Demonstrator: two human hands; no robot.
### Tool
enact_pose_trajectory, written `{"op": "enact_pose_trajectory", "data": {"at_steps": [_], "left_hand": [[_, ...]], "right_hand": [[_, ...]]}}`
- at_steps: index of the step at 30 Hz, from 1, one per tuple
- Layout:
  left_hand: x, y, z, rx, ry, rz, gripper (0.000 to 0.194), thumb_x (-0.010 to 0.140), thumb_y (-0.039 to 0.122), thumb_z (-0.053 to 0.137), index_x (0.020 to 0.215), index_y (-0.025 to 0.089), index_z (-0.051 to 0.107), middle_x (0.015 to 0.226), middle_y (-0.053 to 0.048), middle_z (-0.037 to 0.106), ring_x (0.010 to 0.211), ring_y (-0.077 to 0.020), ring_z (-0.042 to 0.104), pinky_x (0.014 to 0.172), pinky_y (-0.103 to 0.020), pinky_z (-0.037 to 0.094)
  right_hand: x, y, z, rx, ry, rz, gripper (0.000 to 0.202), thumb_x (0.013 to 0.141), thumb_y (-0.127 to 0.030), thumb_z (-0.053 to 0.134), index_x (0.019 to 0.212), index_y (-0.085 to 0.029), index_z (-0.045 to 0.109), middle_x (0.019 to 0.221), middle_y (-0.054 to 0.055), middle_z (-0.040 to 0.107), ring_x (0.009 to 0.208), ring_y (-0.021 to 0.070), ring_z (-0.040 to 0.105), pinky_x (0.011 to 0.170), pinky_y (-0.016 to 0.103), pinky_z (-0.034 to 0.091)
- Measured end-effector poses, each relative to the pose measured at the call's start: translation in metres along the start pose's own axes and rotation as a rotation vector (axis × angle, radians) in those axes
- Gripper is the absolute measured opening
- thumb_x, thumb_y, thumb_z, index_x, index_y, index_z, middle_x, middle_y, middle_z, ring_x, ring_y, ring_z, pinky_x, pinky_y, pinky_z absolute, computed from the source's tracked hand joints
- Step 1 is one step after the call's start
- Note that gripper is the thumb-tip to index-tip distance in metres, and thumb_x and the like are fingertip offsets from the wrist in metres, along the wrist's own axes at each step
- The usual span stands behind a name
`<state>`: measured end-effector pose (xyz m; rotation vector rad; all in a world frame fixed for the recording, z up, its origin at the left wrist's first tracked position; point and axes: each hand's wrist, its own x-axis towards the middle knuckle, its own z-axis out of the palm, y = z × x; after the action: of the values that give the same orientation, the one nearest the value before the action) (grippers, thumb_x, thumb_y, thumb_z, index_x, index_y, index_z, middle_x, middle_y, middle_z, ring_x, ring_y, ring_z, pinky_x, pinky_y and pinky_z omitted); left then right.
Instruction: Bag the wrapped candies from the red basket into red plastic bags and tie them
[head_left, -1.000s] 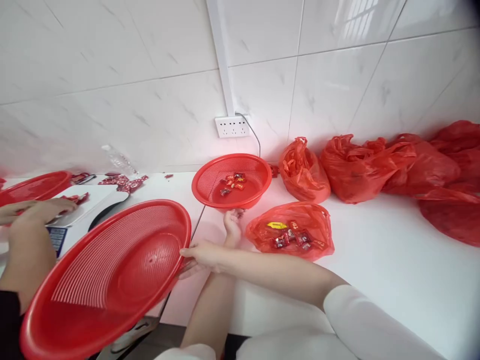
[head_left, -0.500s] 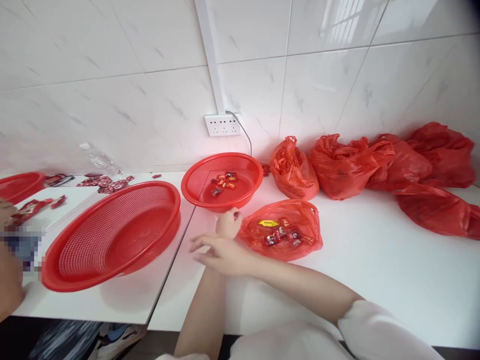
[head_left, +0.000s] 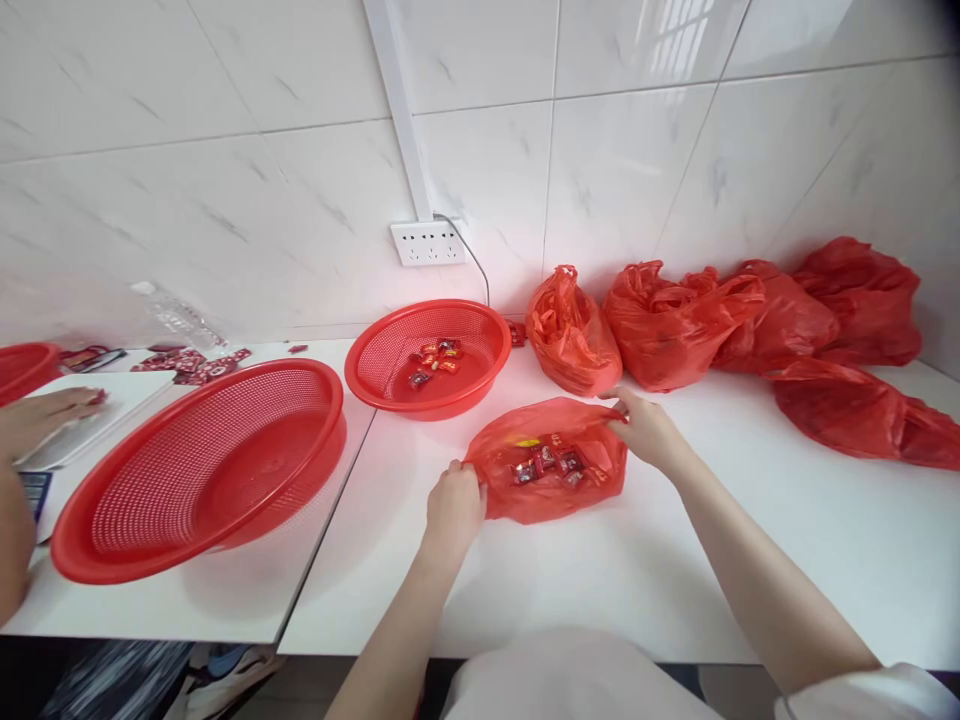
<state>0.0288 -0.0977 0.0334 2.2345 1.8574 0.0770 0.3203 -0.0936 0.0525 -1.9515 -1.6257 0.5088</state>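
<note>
A red plastic bag (head_left: 517, 505) lies spread wide on the white table in front of me. Several small wrapped candies (head_left: 546, 460), mostly dark red with one yellow, show inside it. My left hand (head_left: 454, 505) is closed on the bag's left edge. At the upper right edge, my right hand (head_left: 643, 425) pinches the plastic between thumb and fingers. Just behind the bag stands a round red basket (head_left: 480, 385) holding several more small wrapped candies (head_left: 435, 361).
A large red basket (head_left: 247, 490) stands left, across the table seam. Several filled red bags (head_left: 574, 335) line the wall at right. Another person's hand (head_left: 52, 415) works over a white tray (head_left: 142, 390) at far left, near a clear bottle (head_left: 180, 318).
My hands were crossed near the round basket; now they are apart, holding opposite sides of the bag. The other person's hand has moved onto the white tray.
</note>
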Motion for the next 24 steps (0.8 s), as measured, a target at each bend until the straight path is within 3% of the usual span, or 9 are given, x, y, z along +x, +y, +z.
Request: {"op": "enact_pose_trajectory", "data": {"at_steps": [2, 5, 8, 11, 14, 16, 18, 21, 24], "left_hand": [[0.003, -0.008, -0.004, -0.023, -0.033, -0.002, 0.02, 0.083, 0.016, 0.047, 0.083, 0.015, 0.067, 0.094, -0.015, 0.065, 0.074, -0.025, 0.064, 0.062, -0.032, 0.042], [0.009, -0.021, -0.024, -0.227, 0.017, 0.054, 0.016, 0.08, 0.018, 0.054, 0.072, 0.019, 0.067, 0.081, -0.009, 0.067, 0.068, -0.0222, 0.062, 0.062, -0.031, 0.042], [0.014, -0.031, -0.06, -0.674, 0.228, 0.145, 0.009, 0.077, 0.029, 0.064, 0.078, 0.022, 0.069, 0.085, -0.006, 0.068, 0.074, -0.0199, 0.062, 0.067, -0.029, 0.047], [0.018, -0.029, -0.102, -1.189, 0.478, 0.237, 0.011, 0.071, 0.03, 0.072, 0.077, 0.021, 0.07, 0.104, -0.006, 0.067, 0.095, -0.0207, 0.062, 0.08, -0.029, 0.05], [0.023, -0.018, -0.135, -1.626, 0.389, 0.314, 0.012, 0.074, 0.031, 0.069, 0.081, 0.022, 0.072, 0.107, -0.006, 0.068, 0.105, -0.0234, 0.061, 0.088, -0.035, 0.051], [0.027, -0.007, -0.146, -1.772, 0.309, 0.389, 0.019, 0.075, 0.032, 0.068, 0.091, 0.024, 0.071, 0.108, -0.006, 0.068, 0.111, -0.0251, 0.059, 0.091, -0.038, 0.051], [0.03, 0.004, -0.148, -1.78, 0.242, 0.482, 0.039, 0.072, 0.031, 0.071, 0.11, 0.027, 0.066, 0.108, -0.005, 0.067, 0.113, -0.0258, 0.059, 0.093, -0.039, 0.05], [0.031, 0.019, -0.14, -1.574, 0.143, 0.535, 0.069, 0.068, 0.025, 0.076, 0.132, 0.031, 0.052, 0.092, -0.002, 0.066, 0.095, -0.0221, 0.065, 0.086, -0.037, 0.052], [0.029, 0.033, -0.128, -1.246, 0.018, 0.535, 0.067, 0.066, 0.019, 0.078, 0.128, 0.031, 0.056, 0.089, -0.001, 0.065, 0.08, -0.0187, 0.063, 0.072, -0.032, 0.053]], "right_hand": [[0.001, -0.003, -0.009, 0.204, 0.075, -0.076, 0.037, 0.076, -0.016, 0.054, 0.113, -0.018, 0.059, 0.087, 0.005, 0.07, 0.083, 0.0196, 0.064, 0.082, 0.035, 0.047], [0.003, -0.015, -0.022, 0.59, 0.092, -0.165, 0.037, 0.076, -0.022, 0.06, 0.113, -0.018, 0.058, 0.086, 0.004, 0.068, 0.08, 0.0173, 0.064, 0.08, 0.034, 0.049], [0.005, -0.033, -0.036, 0.866, 0.123, -0.2, 0.038, 0.076, -0.028, 0.066, 0.112, -0.019, 0.057, 0.088, 0.004, 0.069, 0.08, 0.0167, 0.066, 0.077, 0.033, 0.052], [0.011, -0.05, -0.05, 0.965, 0.274, -0.234, 0.03, 0.077, -0.029, 0.067, 0.104, -0.021, 0.059, 0.082, 0.002, 0.068, 0.073, 0.0153, 0.065, 0.073, 0.032, 0.053], [0.021, -0.066, -0.059, 0.944, 0.504, -0.323, 0.019, 0.079, -0.027, 0.065, 0.097, -0.023, 0.06, 0.08, 0.001, 0.065, 0.064, 0.0132, 0.061, 0.066, 0.03, 0.053], [0.026, -0.077, -0.062, 0.928, 0.581, -0.377, 0.016, 0.08, -0.025, 0.063, 0.095, -0.023, 0.06, 0.082, 0.002, 0.065, 0.068, 0.0141, 0.062, 0.068, 0.03, 0.053], [0.026, -0.091, -0.062, 0.918, 0.563, -0.418, 0.015, 0.082, -0.025, 0.061, 0.097, -0.023, 0.059, 0.087, 0.004, 0.066, 0.078, 0.0164, 0.065, 0.073, 0.032, 0.054], [0.015, -0.119, -0.059, 0.833, 0.458, -0.556, 0.014, 0.085, -0.024, 0.059, 0.099, -0.023, 0.059, 0.096, 0.005, 0.067, 0.091, 0.018, 0.065, 0.081, 0.034, 0.053], [-0.003, -0.145, -0.052, 0.627, 0.178, -0.856, 0.013, 0.088, -0.022, 0.056, 0.099, -0.024, 0.063, 0.1, 0.005, 0.068, 0.094, 0.0189, 0.064, 0.091, 0.037, 0.049]]}}
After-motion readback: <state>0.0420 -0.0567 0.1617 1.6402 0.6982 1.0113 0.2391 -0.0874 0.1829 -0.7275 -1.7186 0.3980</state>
